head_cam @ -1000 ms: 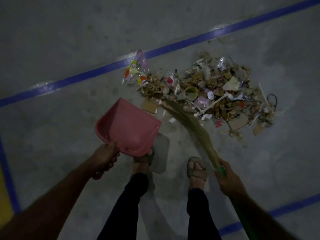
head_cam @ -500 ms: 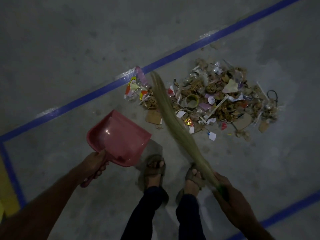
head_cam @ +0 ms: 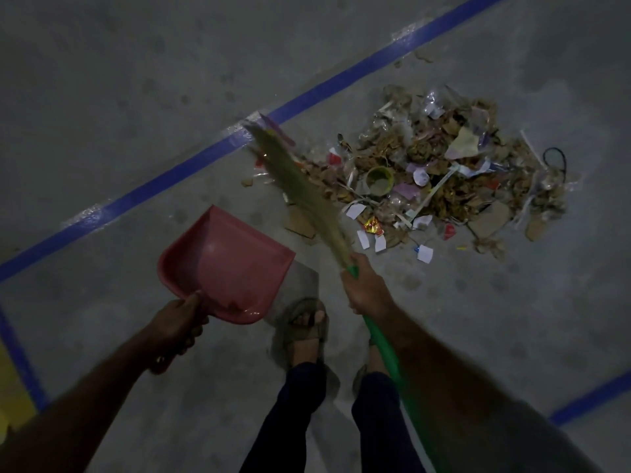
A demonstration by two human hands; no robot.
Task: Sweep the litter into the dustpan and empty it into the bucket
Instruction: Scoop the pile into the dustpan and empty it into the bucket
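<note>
Head view shows your left hand (head_cam: pixel 179 320) curled tight around the handle of the pink dustpan (head_cam: pixel 227 264), which tilts with its open mouth toward the litter (head_cam: pixel 440 172). Your right hand (head_cam: pixel 367 290) grips the green broom handle (head_cam: pixel 389 363), fingers wrapped round it just below the bristles (head_cam: pixel 297 186). Those bristles reach over the left edge of the litter, beside the blue floor line (head_cam: pixel 191 169). All the litter lies piled on the concrete, apart from the dustpan. Your sandalled foot (head_cam: pixel 305 324) stands between your hands.
</note>
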